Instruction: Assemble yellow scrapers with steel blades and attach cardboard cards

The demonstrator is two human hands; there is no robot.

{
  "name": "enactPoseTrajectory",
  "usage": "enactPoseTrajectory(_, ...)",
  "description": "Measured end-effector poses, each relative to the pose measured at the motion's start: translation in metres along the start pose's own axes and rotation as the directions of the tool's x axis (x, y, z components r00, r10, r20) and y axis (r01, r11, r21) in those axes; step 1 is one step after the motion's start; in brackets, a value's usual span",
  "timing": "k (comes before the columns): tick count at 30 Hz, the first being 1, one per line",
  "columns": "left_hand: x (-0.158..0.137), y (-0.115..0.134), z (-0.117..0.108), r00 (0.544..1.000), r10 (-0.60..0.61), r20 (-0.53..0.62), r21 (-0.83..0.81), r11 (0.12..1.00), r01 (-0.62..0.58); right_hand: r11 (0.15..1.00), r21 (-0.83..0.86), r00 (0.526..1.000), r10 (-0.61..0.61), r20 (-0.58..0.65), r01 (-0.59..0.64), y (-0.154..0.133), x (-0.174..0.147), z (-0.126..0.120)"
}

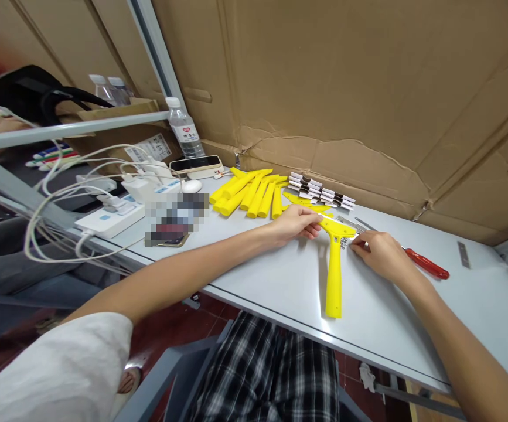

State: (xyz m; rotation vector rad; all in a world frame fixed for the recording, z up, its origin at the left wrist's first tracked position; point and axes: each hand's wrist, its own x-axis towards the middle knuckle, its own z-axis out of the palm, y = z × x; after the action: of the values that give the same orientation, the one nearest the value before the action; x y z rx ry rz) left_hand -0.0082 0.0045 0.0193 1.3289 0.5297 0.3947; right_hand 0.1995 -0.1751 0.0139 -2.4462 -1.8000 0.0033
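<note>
A yellow T-shaped scraper [334, 272] stands out from the white table with its handle pointing toward me. My left hand [295, 224] is closed on the left end of the scraper's head. Close to the head's right end, my right hand [379, 252] has its fingers pinched at a small white label with a black printed code [344, 241]. Part of that label is hidden behind the head and fingers. Just beyond my right hand lies a red-handled screwdriver [427, 264], its shaft partly covered by the hand.
Several yellow scraper handles [254, 193] lie piled behind my left hand, beside white-and-black packets [319, 190]. A thin metal blade [463, 255] is on the right. At left are a power strip [111, 220] with tangled cables, a phone [195, 164] and a water bottle [186, 130].
</note>
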Motion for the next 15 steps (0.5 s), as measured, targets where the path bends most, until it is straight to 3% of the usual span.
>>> enactPoseTrajectory(6,-0.002,0.003,0.001,1.000,0.000,0.000,-0.012,1.000,0.000,0.999,0.034,0.998,-0.019,-0.067,0.021,0.003,0.000,0.002)
enactPoseTrajectory(9,-0.003,0.003,0.001,1.000,0.001,0.000,-0.016,1.000,-0.001,0.972,0.233,0.989,-0.001,-0.150,0.036,0.003,0.001,-0.004)
enactPoseTrajectory(11,-0.003,0.003,0.001,1.000,0.012,0.012,-0.023,1.000,-0.012,0.887,0.460,0.985,0.109,-0.137,-0.035,0.002,0.001,-0.008)
enactPoseTrajectory(13,-0.003,0.002,0.001,0.999,0.028,0.025,-0.029,0.999,-0.027,0.729,0.668,0.976,0.217,-0.017,-0.151,0.000,0.002,-0.010)
enactPoseTrajectory(15,-0.004,0.002,0.002,0.999,0.037,0.035,-0.032,0.999,-0.036,0.566,0.791,0.966,0.229,0.119,-0.232,-0.003,0.001,-0.009)
